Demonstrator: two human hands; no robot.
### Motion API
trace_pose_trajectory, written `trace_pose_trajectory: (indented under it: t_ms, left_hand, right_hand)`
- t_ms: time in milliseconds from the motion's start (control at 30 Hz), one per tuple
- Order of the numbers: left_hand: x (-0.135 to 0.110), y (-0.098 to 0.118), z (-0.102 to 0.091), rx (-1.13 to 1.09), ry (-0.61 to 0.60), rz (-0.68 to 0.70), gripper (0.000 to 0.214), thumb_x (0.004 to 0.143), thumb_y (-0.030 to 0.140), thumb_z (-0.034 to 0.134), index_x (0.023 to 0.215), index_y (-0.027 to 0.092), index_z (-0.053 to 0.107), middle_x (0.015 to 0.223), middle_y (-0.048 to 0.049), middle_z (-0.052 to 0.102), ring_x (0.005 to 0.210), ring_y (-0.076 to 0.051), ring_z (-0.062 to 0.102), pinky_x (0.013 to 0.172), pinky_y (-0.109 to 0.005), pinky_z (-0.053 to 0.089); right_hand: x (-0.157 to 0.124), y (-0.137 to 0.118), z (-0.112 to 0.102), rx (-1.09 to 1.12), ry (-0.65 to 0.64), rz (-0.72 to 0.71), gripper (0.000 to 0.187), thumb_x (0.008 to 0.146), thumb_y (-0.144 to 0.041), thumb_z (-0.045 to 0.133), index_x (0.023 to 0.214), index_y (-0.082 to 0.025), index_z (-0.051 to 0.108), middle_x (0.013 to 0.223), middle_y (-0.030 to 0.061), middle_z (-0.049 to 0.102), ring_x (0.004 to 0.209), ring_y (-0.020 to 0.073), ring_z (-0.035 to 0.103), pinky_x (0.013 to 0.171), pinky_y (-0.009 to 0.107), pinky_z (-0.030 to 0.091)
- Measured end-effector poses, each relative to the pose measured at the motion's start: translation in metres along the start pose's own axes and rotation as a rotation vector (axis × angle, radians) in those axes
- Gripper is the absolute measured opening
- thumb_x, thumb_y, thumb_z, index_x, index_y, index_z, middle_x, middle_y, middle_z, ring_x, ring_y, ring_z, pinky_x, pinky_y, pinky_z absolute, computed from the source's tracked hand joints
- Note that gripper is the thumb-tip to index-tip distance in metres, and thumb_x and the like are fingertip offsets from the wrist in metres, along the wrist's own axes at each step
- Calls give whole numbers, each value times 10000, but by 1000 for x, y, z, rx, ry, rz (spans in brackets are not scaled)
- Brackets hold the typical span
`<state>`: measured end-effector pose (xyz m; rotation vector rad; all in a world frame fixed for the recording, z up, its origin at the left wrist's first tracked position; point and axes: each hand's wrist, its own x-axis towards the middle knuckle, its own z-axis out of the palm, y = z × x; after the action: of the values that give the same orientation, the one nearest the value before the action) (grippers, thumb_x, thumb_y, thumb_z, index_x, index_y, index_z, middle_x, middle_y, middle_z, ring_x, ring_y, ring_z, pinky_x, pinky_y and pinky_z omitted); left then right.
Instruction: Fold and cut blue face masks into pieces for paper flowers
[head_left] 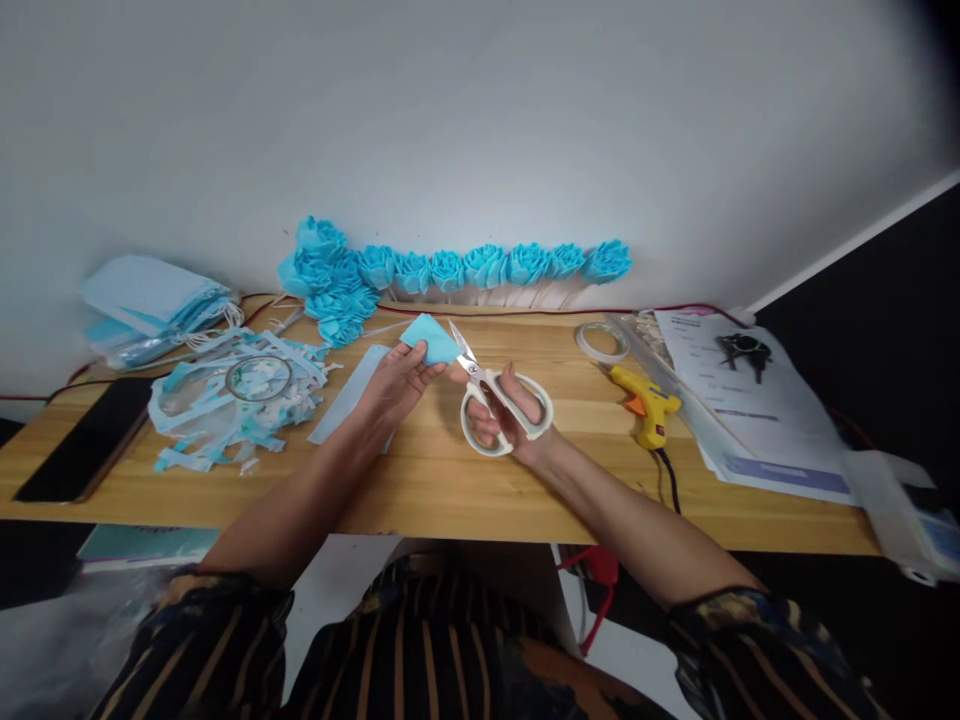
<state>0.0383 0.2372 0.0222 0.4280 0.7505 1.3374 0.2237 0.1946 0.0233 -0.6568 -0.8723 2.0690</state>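
Between the thumb and fingers of my left hand (405, 378) is a small folded piece of blue fabric (431, 338), held above the table. My right hand (506, 410) has its thumb and fingers through the loops of white-handled scissors (474, 370). The blades are parted and point up and away, close to the right edge of the blue piece. Under my left forearm lies a pale blue strip (351, 395), partly covered by the arm.
Blue fabric flowers (484, 266) line the wall. At left are face masks (154, 300), scraps (255, 410), clear tape (259, 378) and a phone (86, 440). At right are a tape roll (602, 342), a yellow glue gun (651, 402), papers (750, 410) and keys (745, 352).
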Motion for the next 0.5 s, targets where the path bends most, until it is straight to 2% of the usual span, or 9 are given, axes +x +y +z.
trace_pose_trajectory:
  t_ms: [133,300,433,500]
  left_hand:
    - [1,-2,-1,41,-10,15,145,923,52,695,815,142,659,757,15,743,658,-77,716,680,-162,605]
    - [1,-3,0,50,27,13,187,936,37,659,793,157,637,754,20,742,670,-75,716,679,-151,598]
    - [1,-3,-2,38,-4,6,105,916,63,711,909,166,687,727,35,732,658,-78,723,663,-142,599]
    - [1,-3,-3,28,-29,10,143,904,79,740,1006,174,709,720,42,736,660,-79,734,657,-132,597]
  right_hand:
    - [0,4,-8,48,-21,10,580,942,-723,610,1069,-170,730,569,-66,503,404,64,344,382,191,381]
    - [-1,2,-3,59,-34,32,535,949,-692,633,986,-165,713,561,-68,508,400,59,354,369,177,368]
    - [1,3,-1,39,-37,32,515,954,-681,635,964,-171,703,551,-78,501,390,54,342,362,172,344]
    - [2,6,-2,29,-32,17,513,939,-682,657,957,-171,705,544,-83,491,385,53,335,362,174,341]
